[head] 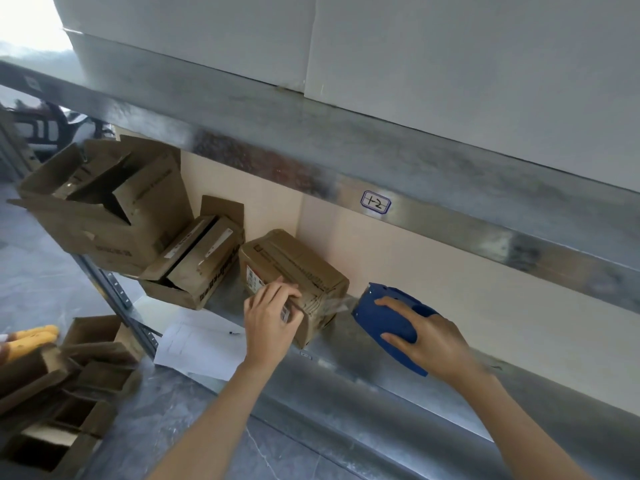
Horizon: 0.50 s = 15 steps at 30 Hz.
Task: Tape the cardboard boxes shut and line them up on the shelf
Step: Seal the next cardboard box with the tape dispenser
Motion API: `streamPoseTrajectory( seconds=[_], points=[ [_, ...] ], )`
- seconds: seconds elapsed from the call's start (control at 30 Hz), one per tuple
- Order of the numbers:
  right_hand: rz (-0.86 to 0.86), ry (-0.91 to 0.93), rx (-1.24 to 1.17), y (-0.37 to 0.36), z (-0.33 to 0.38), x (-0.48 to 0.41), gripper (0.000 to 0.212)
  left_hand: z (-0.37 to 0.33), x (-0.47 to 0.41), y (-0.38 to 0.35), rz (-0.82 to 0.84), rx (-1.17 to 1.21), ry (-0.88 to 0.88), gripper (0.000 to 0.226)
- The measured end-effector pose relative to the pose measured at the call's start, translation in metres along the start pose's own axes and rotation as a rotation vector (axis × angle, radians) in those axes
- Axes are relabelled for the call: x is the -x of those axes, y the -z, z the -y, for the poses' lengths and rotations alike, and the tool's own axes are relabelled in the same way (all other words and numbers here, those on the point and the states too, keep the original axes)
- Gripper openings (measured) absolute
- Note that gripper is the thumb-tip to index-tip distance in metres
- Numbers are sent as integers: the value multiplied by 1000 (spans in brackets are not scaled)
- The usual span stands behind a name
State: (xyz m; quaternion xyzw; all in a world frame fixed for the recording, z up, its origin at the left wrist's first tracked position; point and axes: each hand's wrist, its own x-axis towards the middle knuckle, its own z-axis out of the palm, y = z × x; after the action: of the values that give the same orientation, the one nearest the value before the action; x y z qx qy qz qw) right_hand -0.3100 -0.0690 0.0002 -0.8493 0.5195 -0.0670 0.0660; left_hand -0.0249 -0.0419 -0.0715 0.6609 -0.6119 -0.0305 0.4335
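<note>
- Left hand (268, 318): fingers curled over the near end of box (294, 265) on shelf (346, 358).
- Right hand (426, 336): fingers wrapped round tape dispenser (381, 313), just right of box; tape strand (337, 304) bridges them.

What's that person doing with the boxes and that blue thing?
A person is taping a small cardboard box shut on the shelf. The left hand holds the box while the right hand grips a blue tape dispenser, with clear tape stretched from it to the box. Two other boxes beside it sit open.
</note>
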Motion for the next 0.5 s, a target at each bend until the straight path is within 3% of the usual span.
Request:
streamPoseTrajectory(
  seconds=[0.27,0.5],
  points=[
    [13,1,5,0,0,-1,55,7,2,-7,-67,-26,-25,35],
    [31,17,-9,0,1,-2,55,3,12,1,120,-47,-65,56]
  ],
)
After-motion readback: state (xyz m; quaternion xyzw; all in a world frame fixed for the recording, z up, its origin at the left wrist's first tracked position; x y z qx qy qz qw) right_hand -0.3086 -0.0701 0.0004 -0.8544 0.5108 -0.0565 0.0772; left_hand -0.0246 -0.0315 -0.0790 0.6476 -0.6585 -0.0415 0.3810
